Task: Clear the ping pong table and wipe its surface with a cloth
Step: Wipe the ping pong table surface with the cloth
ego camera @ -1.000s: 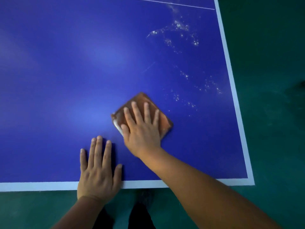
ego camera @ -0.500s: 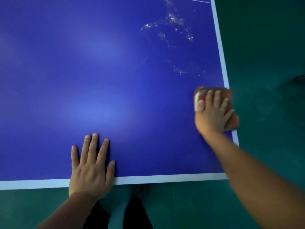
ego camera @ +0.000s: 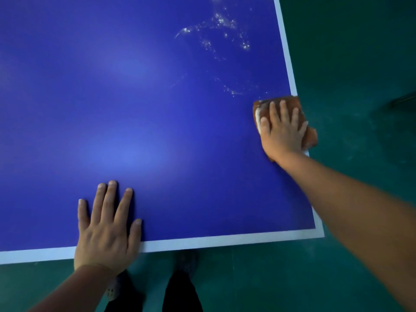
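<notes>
right hand (ego camera: 284, 131) flat on cloth (ego camera: 311, 134) at table (ego camera: 157, 109) edge

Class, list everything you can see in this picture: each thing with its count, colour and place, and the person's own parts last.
ping pong table: one, blue with white edge lines, fills most of the view
wet specks: scattered patch, whitish, far right of the table
cloth: one, orange-brown, at the table's right edge, partly overhanging
floor: green, right of and below the table
left hand: flat on the table's near edge
right hand: pressing flat on the cloth
legs: dark, below the table
</notes>
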`<state>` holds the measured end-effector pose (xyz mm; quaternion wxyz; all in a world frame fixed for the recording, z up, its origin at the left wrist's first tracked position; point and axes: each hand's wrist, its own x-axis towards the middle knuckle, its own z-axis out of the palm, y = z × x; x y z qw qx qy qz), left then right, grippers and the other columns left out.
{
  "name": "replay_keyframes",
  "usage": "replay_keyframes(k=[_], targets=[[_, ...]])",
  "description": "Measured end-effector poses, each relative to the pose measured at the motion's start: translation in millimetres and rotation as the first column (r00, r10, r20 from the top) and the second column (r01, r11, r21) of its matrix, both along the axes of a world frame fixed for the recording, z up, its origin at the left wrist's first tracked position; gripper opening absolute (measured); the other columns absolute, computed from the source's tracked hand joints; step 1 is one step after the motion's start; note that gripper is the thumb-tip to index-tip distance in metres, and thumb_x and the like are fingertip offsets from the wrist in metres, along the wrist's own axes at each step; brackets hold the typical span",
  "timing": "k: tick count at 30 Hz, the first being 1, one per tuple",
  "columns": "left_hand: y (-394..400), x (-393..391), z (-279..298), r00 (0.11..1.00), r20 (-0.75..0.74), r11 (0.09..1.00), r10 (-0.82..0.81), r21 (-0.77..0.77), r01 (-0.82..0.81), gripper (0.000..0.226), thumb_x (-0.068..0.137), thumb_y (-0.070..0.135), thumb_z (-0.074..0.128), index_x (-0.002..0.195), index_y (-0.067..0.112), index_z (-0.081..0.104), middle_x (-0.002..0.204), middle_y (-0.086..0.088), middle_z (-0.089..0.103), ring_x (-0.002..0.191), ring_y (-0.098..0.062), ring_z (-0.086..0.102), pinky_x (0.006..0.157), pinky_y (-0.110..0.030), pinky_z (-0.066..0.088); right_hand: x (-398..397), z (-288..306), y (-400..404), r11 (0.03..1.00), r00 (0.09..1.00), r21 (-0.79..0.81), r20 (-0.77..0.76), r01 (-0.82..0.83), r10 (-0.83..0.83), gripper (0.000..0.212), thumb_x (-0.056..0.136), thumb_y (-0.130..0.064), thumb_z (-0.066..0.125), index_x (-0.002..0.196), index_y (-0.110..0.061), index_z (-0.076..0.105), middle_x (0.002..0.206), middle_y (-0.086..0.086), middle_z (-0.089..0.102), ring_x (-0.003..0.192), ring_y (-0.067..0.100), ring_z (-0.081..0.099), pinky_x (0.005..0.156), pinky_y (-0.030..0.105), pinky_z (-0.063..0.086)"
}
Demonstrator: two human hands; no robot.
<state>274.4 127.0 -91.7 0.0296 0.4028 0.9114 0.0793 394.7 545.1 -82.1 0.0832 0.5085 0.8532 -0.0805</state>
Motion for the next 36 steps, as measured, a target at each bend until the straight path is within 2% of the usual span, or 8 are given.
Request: replay_keyframes(k=[13,19,22,24,26,32,34,36], targets=[[-1.3,1.2,-0.1,1.000,0.026,1.000,0.012,-0.017,-0.012,0.068,0.091,0.043,0.033,0.146,0.005,0.044,0.157,-0.022,0.031,0.149,-0.037,0.021,0.118,-0.061,0.008,170.2,1.1,-146.5,0.999,0.996,-0.021,0.088,-0.028,0.030,0.066,0.097,-0.048,0.023,0.153,-0.016,0.038,0.163,0.009,0.027,0.148,0.042,0.020,0.113,0.067,0.021],[-0.6,0.1,-1.0,1.000,0.027,0.999,0.015,-0.029,-0.014,0.067,0.091,0.044,0.033,0.146,0.007,0.044,0.157,-0.020,0.032,0.148,-0.037,0.023,0.118,-0.060,0.008,43.8,4.6,-124.5,0.913,0.910,-0.020,-0.076,0.407,-0.407,0.062,0.104,-0.049,0.023,0.160,-0.025,0.017,0.168,0.001,0.004,0.153,0.037,0.000,0.117,0.067,0.002],[-1.3,-0.7,-1.2,1.000,0.024,0.998,0.010,-0.060,-0.008,0.068,0.092,0.046,0.033,0.147,0.007,0.044,0.156,-0.020,0.033,0.148,-0.037,0.024,0.117,-0.062,0.011,-16.0,0.7,-170.9,0.999,0.997,0.008,-0.074,0.032,-0.031,0.062,0.102,-0.052,0.021,0.159,-0.027,0.018,0.168,0.000,0.007,0.152,0.037,0.004,0.117,0.065,0.001],[-1.4,-1.4,-0.5,0.999,0.036,0.998,0.009,-0.061,-0.007,0.068,0.093,0.047,0.032,0.147,0.008,0.044,0.156,-0.020,0.034,0.148,-0.037,0.025,0.117,-0.062,0.012,-26.9,-1.2,-199.0,0.941,0.938,-0.012,-0.080,-0.338,0.336,0.063,0.099,-0.054,0.021,0.157,-0.029,0.027,0.167,-0.002,0.016,0.152,0.037,0.011,0.117,0.065,0.005],[-1.5,-3.3,2.2,0.998,0.063,0.999,0.017,-0.028,-0.015,0.068,0.093,0.048,0.033,0.147,0.009,0.046,0.155,-0.018,0.038,0.147,-0.035,0.028,0.118,-0.060,0.015,-20.8,-1.9,-182.5,0.880,0.876,-0.002,-0.085,-0.476,0.474,0.065,0.096,-0.055,0.025,0.152,-0.028,0.038,0.164,-0.002,0.026,0.150,0.037,0.021,0.116,0.067,0.016],[11.5,-73.4,7.4,0.994,0.072,0.988,0.078,0.129,-0.087,0.068,0.093,0.046,0.033,0.143,0.002,0.047,0.151,-0.018,0.043,0.142,-0.035,0.035,0.118,-0.055,0.017,-8.0,3.7,-94.6,0.990,0.990,-0.016,0.019,0.141,-0.141,0.062,0.103,-0.052,0.016,0.160,-0.029,0.014,0.168,-0.002,0.002,0.153,0.034,0.001,0.119,0.063,0.003],[34.9,-113.7,8.9,0.991,0.074,0.982,0.114,0.144,-0.124,0.071,0.092,0.047,0.030,0.145,0.002,0.044,0.154,-0.018,0.040,0.145,-0.034,0.031,0.119,-0.054,0.013,-38.0,2.9,-116.7,0.994,0.994,0.002,0.003,0.111,-0.111,0.062,0.102,-0.051,0.015,0.160,-0.028,0.016,0.168,-0.001,0.004,0.153,0.035,0.002,0.118,0.064,0.004],[60.4,-145.4,9.1,0.988,0.079,0.980,0.132,0.137,-0.142,0.074,0.093,0.048,0.025,0.148,0.003,0.040,0.158,-0.016,0.034,0.149,-0.032,0.024,0.121,-0.052,0.009,-83.7,-2.0,-149.8,0.994,0.994,0.032,-0.024,-0.108,0.109,0.064,0.098,-0.053,0.017,0.157,-0.029,0.027,0.166,0.000,0.016,0.151,0.038,0.014,0.116,0.065,0.010]])
